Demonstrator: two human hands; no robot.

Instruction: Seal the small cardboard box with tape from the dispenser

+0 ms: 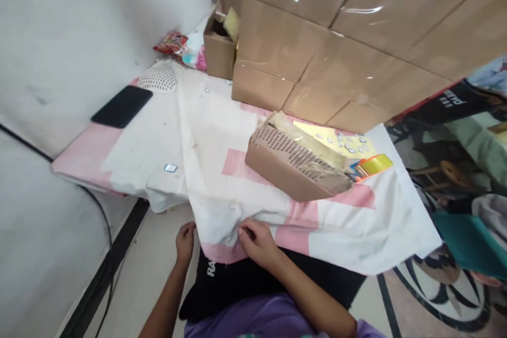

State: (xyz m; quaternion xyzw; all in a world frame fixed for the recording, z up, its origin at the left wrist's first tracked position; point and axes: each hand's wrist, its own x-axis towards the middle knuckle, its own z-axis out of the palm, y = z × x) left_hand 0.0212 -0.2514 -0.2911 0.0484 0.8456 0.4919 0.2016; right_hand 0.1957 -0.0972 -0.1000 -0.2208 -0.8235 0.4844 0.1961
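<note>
A white and pink cloth (214, 121) covers the table and hangs over its front edge onto the lap. At the left border of the hanging part, my left hand (185, 242) is closed in a pinch, its fingertips at the fabric's edge. My right hand (258, 243) pinches the front of the cloth, with thumb and forefinger together and small folds gathered around them. Behind the right hand, an opened cardboard box (289, 171) with tape lies on the cloth. A small white, blue-edged piece (170, 168) rests farther left.
Taped cardboard cartons (348, 42) are stacked at the back. A black phone (122, 106), a perforated white item (159, 78), a red packet (171, 43) and a small open carton (220, 50) stand along the wall. Right of the box are a tape dispenser (372, 166) and a yellow sheet (317, 132).
</note>
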